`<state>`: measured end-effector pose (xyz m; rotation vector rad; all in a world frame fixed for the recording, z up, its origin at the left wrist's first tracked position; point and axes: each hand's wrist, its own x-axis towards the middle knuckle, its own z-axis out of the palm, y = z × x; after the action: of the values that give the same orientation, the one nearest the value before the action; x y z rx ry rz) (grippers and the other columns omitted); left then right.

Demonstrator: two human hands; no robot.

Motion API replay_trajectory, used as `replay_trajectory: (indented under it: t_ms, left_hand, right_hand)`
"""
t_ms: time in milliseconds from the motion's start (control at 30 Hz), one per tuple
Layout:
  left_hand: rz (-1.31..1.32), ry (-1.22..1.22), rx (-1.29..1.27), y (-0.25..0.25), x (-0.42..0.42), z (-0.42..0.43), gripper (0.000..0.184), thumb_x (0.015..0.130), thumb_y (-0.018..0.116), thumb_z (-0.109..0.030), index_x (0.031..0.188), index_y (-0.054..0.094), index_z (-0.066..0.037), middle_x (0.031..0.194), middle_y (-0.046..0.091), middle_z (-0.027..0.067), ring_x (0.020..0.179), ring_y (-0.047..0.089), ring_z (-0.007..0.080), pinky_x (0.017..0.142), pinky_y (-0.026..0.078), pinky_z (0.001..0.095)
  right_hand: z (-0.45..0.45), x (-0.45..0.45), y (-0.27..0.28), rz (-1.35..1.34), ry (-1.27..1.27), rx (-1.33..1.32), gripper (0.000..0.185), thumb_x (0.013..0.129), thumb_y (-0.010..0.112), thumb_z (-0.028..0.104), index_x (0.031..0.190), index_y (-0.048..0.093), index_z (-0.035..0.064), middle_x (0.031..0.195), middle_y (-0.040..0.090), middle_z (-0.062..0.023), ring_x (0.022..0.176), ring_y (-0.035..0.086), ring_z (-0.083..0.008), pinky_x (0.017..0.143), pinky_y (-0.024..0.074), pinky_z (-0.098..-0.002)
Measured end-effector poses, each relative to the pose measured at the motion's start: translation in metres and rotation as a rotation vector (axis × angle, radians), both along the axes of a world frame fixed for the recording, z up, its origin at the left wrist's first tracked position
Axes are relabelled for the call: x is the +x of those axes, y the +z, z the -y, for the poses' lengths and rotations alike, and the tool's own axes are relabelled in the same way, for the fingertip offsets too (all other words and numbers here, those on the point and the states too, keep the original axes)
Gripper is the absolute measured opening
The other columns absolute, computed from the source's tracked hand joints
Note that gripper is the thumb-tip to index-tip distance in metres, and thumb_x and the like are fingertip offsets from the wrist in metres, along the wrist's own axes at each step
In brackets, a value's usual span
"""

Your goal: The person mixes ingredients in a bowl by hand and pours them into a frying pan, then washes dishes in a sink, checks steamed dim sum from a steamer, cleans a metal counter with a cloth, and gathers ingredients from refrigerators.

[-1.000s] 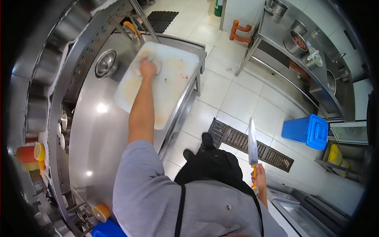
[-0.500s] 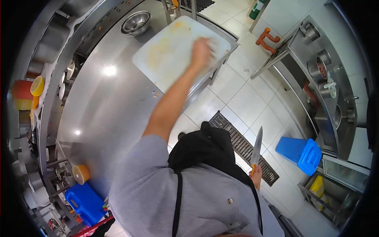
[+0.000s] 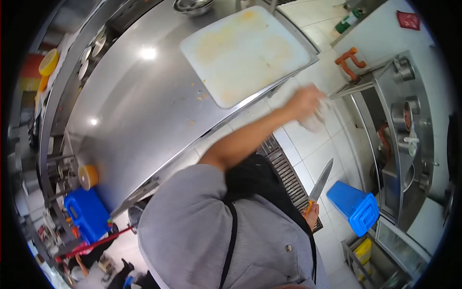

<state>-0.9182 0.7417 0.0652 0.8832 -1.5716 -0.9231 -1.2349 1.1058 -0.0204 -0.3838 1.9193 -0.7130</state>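
My left hand point(image 3: 307, 102) is stretched out over the floor, past the table's edge, and blurred by motion. Its fingers are closed on a pale cloth point(image 3: 315, 121) that hangs below it, also smeared. Lower and to the right, my right hand point(image 3: 312, 215) grips the orange-yellow handle of a large kitchen knife point(image 3: 322, 181), blade pointing up and away. A white cutting board point(image 3: 245, 55) with yellowish stains lies at the far right end of the steel table, apart from both hands.
Small yellow scraps lie on the steel table point(image 3: 144, 106) beside the board. Metal bowls point(image 3: 193, 6) stand at its far edge. A blue lidded bin point(image 3: 353, 207) stands on the tiled floor at right, near a floor grate point(image 3: 288, 166). Pots point(image 3: 400, 117) line the right-hand counter.
My left hand has left the cutting board and swung right, past the table edge, with the cloth. My view has turned to the right. My right hand still holds the knife.
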Motion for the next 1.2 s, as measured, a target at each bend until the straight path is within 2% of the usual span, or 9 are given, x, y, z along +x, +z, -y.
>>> replay_trajectory:
  t_ms: [133,200,367,500,833,933,1100,1167,1200]
  left_hand:
    - [0.246,0.677,0.176,0.074,0.227,-0.044,0.027,0.093,0.044,-0.009,0.108,0.066,-0.004,0.078,0.067,0.0115,0.067,0.065,0.0185,0.06,0.05,0.0305]
    - [0.643,1.054,0.11,0.028,0.369,-0.064,0.026,0.088,0.053,-0.011,0.109,0.066,-0.003,0.087,0.07,0.0161,0.074,0.066,0.023,0.069,0.052,0.0331]
    - [0.777,1.03,0.397,-0.093,0.537,-0.124,0.039,0.088,0.053,-0.016,0.125,0.059,-0.006,0.123,0.06,0.0169,0.117,0.054,0.03,0.101,0.04,0.0373]
    - [0.878,0.67,0.143,-0.083,0.441,-0.11,0.049,0.092,0.054,-0.018,0.139,0.046,-0.01,0.143,0.044,0.0137,0.133,0.04,0.031,0.112,0.029,0.0373]
    - [0.378,0.336,-0.181,-0.069,0.128,-0.27,0.028,0.067,0.06,0.003,0.093,0.068,-0.002,0.111,0.063,0.0179,0.107,0.056,0.0368,0.096,0.043,0.0443]
    - [0.173,0.349,-0.23,-0.023,0.169,-0.302,0.038,0.07,0.061,-0.001,0.108,0.064,-0.002,0.119,0.06,0.017,0.109,0.054,0.0369,0.096,0.043,0.0432]
    - [0.597,0.829,0.342,-0.012,0.385,-0.341,0.032,0.094,0.047,-0.019,0.116,0.059,0.001,0.122,0.059,0.0178,0.099,0.063,0.0242,0.081,0.053,0.0339]
    - [0.241,0.792,0.383,-0.04,0.361,-0.335,0.031,0.091,0.049,-0.014,0.116,0.059,0.0,0.123,0.058,0.0179,0.102,0.061,0.0257,0.084,0.051,0.036]
    - [0.53,0.735,0.201,-0.062,0.329,-0.328,0.034,0.086,0.051,-0.008,0.117,0.059,-0.001,0.123,0.058,0.0179,0.107,0.058,0.0282,0.09,0.048,0.0387]
  right_hand:
    - [0.025,0.001,-0.006,0.046,0.082,0.019,0.033,0.098,0.042,0.048,0.092,0.044,0.0165,0.057,0.044,0.0006,0.038,0.04,-0.0092,0.032,0.0314,-0.0235]
    - [0.039,0.004,-0.007,0.096,0.155,0.016,0.031,0.099,0.042,0.047,0.092,0.044,0.0162,0.058,0.044,0.0009,0.038,0.038,-0.0082,0.032,0.0312,-0.0228]
    - [0.054,0.011,0.03,0.08,0.235,0.045,0.032,0.099,0.042,0.046,0.094,0.046,0.0148,0.058,0.043,0.0011,0.038,0.037,-0.0073,0.032,0.0302,-0.0228]
    - [0.037,0.024,0.043,0.018,0.193,-0.003,0.031,0.1,0.042,0.045,0.096,0.047,0.0142,0.058,0.044,0.0009,0.038,0.039,-0.008,0.032,0.0307,-0.0235]
    - [-0.045,0.126,0.042,-0.004,0.179,-0.141,0.03,0.1,0.042,0.043,0.097,0.048,0.0136,0.058,0.046,0.0002,0.038,0.04,-0.0083,0.033,0.0323,-0.0228]
    - [-0.071,0.142,0.062,0.001,0.095,-0.138,0.031,0.099,0.043,0.044,0.097,0.049,0.0134,0.058,0.046,0.0005,0.039,0.04,-0.0072,0.033,0.0323,-0.0222]
    - [-0.114,0.129,0.064,-0.031,0.038,-0.153,0.031,0.099,0.043,0.044,0.097,0.05,0.0137,0.058,0.046,0.0011,0.038,0.04,-0.0069,0.031,0.0314,-0.0221]
    - [-0.121,0.136,0.068,-0.042,-0.003,-0.105,0.03,0.1,0.042,0.042,0.096,0.05,0.0137,0.058,0.047,0.0011,0.038,0.041,-0.0069,0.032,0.0319,-0.0219]
    - [-0.124,0.14,0.067,-0.038,-0.002,-0.112,0.029,0.1,0.042,0.042,0.096,0.05,0.0136,0.058,0.047,0.0011,0.039,0.041,-0.007,0.032,0.0322,-0.022]
